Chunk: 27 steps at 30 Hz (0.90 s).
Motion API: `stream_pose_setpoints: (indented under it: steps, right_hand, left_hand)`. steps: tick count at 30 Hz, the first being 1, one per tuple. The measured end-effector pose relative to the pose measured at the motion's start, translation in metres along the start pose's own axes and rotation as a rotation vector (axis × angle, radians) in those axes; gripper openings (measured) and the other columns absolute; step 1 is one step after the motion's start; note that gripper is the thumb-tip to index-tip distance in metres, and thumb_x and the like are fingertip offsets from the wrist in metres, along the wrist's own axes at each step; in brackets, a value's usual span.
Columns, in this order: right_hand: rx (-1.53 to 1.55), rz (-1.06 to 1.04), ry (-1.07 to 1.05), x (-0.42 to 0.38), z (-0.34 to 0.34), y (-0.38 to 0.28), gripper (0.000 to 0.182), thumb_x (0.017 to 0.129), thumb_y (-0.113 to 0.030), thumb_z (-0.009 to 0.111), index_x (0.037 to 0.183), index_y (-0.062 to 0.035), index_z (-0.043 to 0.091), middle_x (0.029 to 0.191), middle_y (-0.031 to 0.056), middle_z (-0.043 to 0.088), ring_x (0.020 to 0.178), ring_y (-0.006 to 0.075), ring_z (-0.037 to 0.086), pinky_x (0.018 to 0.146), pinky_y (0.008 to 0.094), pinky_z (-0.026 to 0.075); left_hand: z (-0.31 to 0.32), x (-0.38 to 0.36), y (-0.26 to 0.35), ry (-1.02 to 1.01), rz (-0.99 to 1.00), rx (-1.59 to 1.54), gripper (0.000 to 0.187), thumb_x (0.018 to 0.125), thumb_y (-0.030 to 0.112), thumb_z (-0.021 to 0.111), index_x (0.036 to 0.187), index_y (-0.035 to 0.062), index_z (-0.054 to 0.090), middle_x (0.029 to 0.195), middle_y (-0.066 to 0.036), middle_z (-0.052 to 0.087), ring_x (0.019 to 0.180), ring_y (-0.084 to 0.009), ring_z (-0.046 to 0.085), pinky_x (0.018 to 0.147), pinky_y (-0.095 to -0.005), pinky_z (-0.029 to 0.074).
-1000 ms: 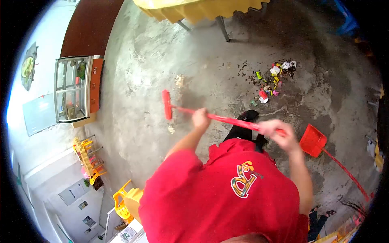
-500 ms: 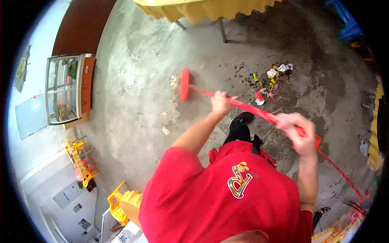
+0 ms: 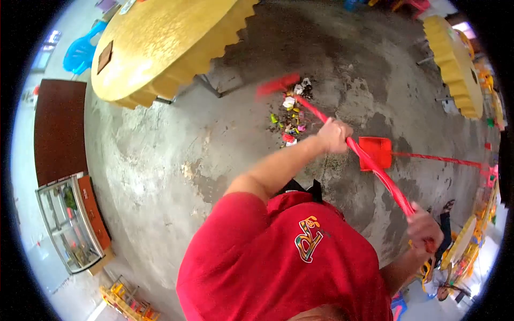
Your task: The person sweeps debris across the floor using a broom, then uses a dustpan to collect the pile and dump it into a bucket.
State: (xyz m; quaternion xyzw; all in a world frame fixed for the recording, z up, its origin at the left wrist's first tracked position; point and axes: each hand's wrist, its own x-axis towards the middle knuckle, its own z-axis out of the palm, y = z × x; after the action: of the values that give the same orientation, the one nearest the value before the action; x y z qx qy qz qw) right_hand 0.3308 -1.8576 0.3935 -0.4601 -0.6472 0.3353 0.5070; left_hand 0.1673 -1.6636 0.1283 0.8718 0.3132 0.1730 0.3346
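A long red broom handle (image 3: pixel 383 174) slants across the view, held in both fists. Wrapped round its middle is my left hand (image 3: pixel 335 135), and my right hand (image 3: pixel 424 229), a little blurred, grips the end nearest me. The red broom head (image 3: pixel 278 84) is smeared by motion at the upper edge of a pile of litter (image 3: pixel 289 101) with white paper, yellow, green and pink wrappers and dark bits. On the floor to the right of the pile lies a red dustpan (image 3: pixel 375 153), its long thin handle reaching right. Neither hand touches the dustpan.
Yellow-clothed tables stand at the upper left (image 3: pixel 160 48) and right (image 3: pixel 455 69). A glass display case (image 3: pixel 70 224) is at the lower left, below a brown panel (image 3: pixel 60 131). A blue chair (image 3: pixel 81 51) is at the upper left. Another person (image 3: pixel 440 281) is at the lower right.
The view has turned and shifted. The broom head has moved from pale scraps on the floor to the litter pile's upper edge. Both hands still hold the handle, and the dustpan now shows fully.
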Motion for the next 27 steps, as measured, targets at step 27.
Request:
stream_pose_setpoints:
  steps: [27]
  right_hand:
    - [-0.419, 0.280, 0.332, -0.041, 0.018, -0.053, 0.022, 0.079, -0.014, 0.055, 0.061, -0.0016, 0.055, 0.070, 0.0139, 0.064, 0.065, 0.0238, 0.065, 0.064, 0.0372, 0.054]
  left_hand:
    - [-0.003, -0.036, 0.028, 0.070, 0.174, -0.056, 0.025, 0.072, 0.036, 0.069, 0.067, 0.0125, 0.063, 0.072, -0.005, 0.062, 0.075, -0.0235, 0.062, 0.072, -0.0375, 0.043]
